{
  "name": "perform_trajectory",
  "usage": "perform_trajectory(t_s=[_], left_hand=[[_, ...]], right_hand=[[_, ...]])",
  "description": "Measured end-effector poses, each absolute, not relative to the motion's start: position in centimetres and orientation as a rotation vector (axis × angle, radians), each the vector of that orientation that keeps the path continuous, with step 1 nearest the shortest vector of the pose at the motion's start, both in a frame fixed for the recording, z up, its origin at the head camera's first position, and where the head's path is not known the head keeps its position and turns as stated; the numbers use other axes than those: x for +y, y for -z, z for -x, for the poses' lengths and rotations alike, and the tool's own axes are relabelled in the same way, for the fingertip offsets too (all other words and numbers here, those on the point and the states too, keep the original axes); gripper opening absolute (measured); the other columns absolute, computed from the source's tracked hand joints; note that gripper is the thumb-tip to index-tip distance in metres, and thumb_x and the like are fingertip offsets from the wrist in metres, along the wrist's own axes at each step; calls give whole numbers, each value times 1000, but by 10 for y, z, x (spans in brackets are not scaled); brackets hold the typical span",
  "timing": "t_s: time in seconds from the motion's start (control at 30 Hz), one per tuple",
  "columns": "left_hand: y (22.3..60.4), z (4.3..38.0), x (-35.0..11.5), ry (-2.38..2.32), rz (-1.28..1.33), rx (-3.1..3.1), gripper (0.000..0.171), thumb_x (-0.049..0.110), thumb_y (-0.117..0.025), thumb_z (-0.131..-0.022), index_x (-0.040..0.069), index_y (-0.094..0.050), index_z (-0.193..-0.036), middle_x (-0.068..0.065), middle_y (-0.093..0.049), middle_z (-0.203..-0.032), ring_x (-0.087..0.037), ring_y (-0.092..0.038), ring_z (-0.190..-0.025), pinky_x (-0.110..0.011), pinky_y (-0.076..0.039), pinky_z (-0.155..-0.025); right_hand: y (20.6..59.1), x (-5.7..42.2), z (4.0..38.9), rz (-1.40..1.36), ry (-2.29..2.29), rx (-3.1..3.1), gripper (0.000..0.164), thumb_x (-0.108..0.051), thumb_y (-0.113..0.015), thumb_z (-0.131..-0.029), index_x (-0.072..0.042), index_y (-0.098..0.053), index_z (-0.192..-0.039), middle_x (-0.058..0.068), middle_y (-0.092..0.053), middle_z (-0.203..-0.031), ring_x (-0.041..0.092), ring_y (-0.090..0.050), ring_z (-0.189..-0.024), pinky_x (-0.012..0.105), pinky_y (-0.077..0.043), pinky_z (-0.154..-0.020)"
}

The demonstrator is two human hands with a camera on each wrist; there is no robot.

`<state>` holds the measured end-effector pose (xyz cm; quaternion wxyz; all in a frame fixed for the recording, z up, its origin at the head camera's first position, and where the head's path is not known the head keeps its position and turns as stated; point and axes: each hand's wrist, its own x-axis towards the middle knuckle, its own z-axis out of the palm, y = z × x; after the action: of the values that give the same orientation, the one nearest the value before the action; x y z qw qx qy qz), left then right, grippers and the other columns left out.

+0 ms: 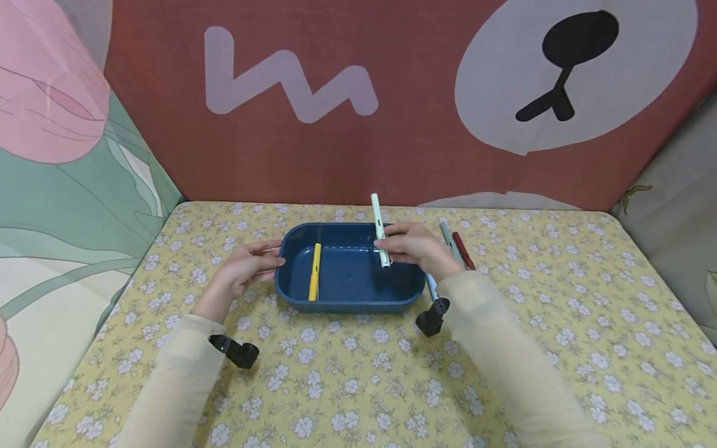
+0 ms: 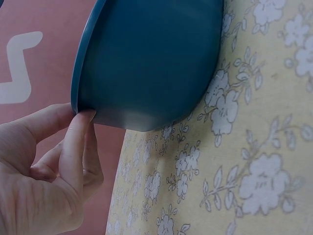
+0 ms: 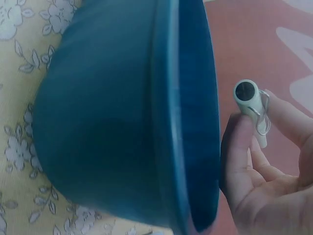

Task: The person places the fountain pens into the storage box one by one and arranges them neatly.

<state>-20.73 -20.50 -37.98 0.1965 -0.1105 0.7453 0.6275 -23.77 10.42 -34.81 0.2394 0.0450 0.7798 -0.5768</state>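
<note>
A dark blue oval plastic basin [image 1: 353, 308] stands on the table, and a yellow pen [image 1: 315, 271] lies inside toward its left end. At the left rim, my left hand [image 1: 248, 268] pinches the basin's edge; the left wrist view shows the thumb [image 2: 77, 142] against the outer wall. Over the basin's right part, my right hand [image 1: 417, 247] holds a pale mint pen [image 1: 378, 215] between thumb and fingers, tilted above the rim. Its dark round end and wire clip show on the mint pen [image 3: 246, 93] in the right wrist view.
Right of the basin lie a grey-green pen [image 1: 447, 235], a dark red pen [image 1: 464, 251] and a light blue pen [image 1: 431, 286], partly hidden by the right hand and sleeve. A flowered cloth [image 1: 336, 387] covers the table. Behind it hangs a printed red curtain [image 1: 400, 151].
</note>
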Motion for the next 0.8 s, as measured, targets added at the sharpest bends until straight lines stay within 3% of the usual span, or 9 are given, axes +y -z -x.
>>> perform_trajectory(t_s=[0.27, 0.7, 0.8], left_hand=[[381, 207, -205, -1761, 306, 2084, 60, 7, -57, -95, 12, -34, -149, -18, -37, -151, 2, -68, -76, -12, -58, -67], [380, 207, -205, -1753, 315, 2081, 60, 7, -57, -95, 13, -34, -150, -17, -36, -151, 3, -67, -76, -13, -58, -68], [380, 207, -205, -1754, 315, 2078, 60, 7, -57, -95, 13, -34, -150, -17, -36, -152, 3, -67, -74, -13, -58, -67]], right_hand=[[351, 90, 236, -141, 1540, 2122, 54, -15, -65, -92, -7, -45, -142, 16, -57, -133, 24, -60, -115, 37, -53, -101], [361, 70, 231, -144, 1517, 2099, 54, -14, -66, -90, -7, -46, -140, 15, -56, -132, 27, -57, -120, 36, -54, -99], [363, 65, 230, -160, 1513, 2096, 53, -14, -67, -90, -7, -47, -139, 15, -59, -129, 25, -61, -113, 35, -55, -97]])
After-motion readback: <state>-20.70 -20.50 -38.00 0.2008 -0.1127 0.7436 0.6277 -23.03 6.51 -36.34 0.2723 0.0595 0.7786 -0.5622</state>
